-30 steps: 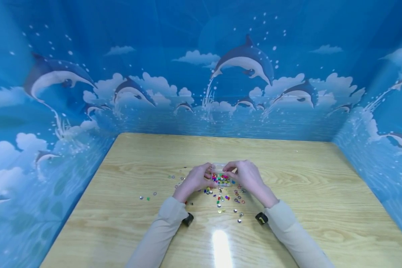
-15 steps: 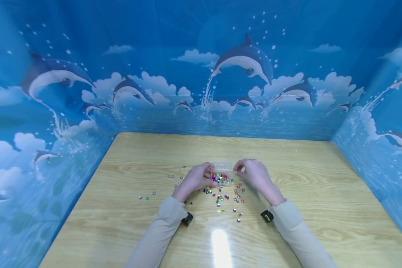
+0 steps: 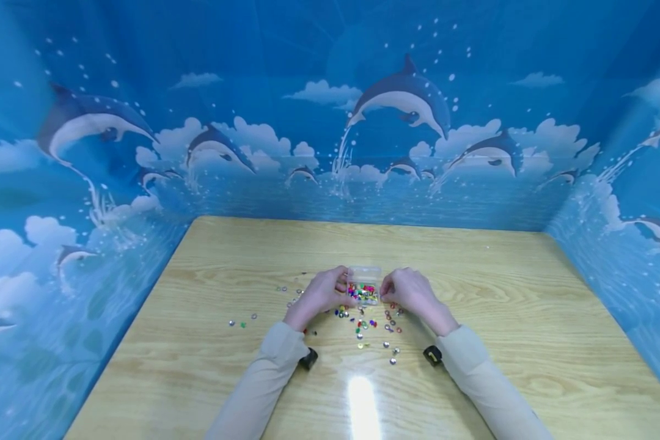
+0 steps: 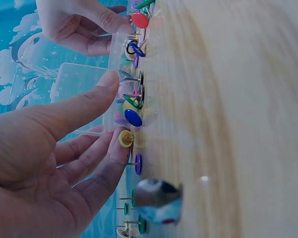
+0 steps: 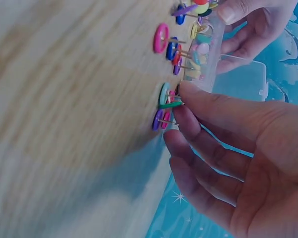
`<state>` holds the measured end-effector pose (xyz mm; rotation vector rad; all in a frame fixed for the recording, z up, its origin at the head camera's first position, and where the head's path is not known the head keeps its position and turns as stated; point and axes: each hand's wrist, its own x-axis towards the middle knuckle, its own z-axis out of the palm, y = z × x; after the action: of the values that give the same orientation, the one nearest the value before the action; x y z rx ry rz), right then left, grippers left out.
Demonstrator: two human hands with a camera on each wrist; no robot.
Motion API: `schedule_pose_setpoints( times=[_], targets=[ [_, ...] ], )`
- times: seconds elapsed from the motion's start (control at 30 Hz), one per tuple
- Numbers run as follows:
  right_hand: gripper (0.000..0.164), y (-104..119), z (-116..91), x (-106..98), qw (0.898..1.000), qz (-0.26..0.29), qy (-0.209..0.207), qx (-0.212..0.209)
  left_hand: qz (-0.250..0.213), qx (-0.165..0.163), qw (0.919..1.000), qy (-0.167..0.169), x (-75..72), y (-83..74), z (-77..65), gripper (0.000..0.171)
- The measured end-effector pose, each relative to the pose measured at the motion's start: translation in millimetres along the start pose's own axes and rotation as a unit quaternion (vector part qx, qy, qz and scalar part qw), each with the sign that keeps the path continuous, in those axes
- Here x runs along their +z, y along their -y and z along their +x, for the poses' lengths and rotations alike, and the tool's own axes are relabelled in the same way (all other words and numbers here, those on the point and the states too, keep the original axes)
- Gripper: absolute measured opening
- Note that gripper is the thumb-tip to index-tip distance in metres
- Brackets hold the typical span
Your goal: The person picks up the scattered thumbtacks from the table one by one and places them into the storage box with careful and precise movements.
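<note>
Two hands flank one small clear plastic box (image 5: 216, 59): your left hand (image 3: 323, 291) grips its side between thumb and bent fingers, most likely to steady something so light while the other hand works beside it. Its clear plastic lid (image 3: 365, 273) lies folded back just ahead of your left fingertips, presumably to leave the multicoloured round-headed thumbtacks (image 3: 363, 291) inside uncovered. Many loose thumbtacks (image 3: 360, 337) with coloured or silver heads are strewn over the pale wood-grain tabletop (image 3: 489, 299), mostly nearer you than your fingertips, some out beyond the back of your left hand. Your right hand (image 3: 412, 294) is at the opposite side of the box, its thumb and forefinger tips close together by a flat green thumbtack (image 5: 171, 105); I cannot tell whether they pinch it. That bent posture probably suits small heads lying on a flat surface. Compared with half a second ago, your right fingertips have moved toward you, from beside the lid to just beside the box wall; your left grip and the box look unchanged.
</note>
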<state>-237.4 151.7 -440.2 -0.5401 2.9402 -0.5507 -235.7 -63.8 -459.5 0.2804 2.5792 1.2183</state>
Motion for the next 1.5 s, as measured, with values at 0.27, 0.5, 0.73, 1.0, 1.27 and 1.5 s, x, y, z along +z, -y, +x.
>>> schedule_pose_setpoints(
  times=[0.27, 0.5, 0.73, 1.0, 1.27, 1.5],
  targets=[
    [0.009, 0, -2, -7, 1.0, -0.003, -0.023, 0.008, -0.005, 0.001, 1.0, 0.001, 0.0, -0.7, -0.3, 0.069],
    [0.01, 14, -5, -15, 0.999, 0.006, -0.043, -0.011, -0.002, 0.0, 1.0, 0.002, 0.0, 0.0, -0.8, 0.07],
    [0.009, 33, -2, -10, 0.993, 0.015, -0.108, -0.047, 0.003, 0.014, 0.9999, 0.006, -0.1, 1.9, -0.6, 0.069],
    [0.007, 35, -1, -4, 0.988, 0.017, -0.144, -0.06, 0.009, 0.019, 0.9998, 0.006, -1.6, 1.3, -1.3, 0.069],
    [0.005, 20, -10, -12, 0.988, 0.005, -0.151, -0.043, -0.002, 0.013, 0.9999, 0.003, -1.1, -0.4, -1.0, 0.069],
    [0.009, 4, -23, -17, 0.991, -0.014, -0.131, -0.033, -0.004, 0.009, 0.9999, 0.003, -0.6, -0.3, -1.6, 0.07]
  ],
)
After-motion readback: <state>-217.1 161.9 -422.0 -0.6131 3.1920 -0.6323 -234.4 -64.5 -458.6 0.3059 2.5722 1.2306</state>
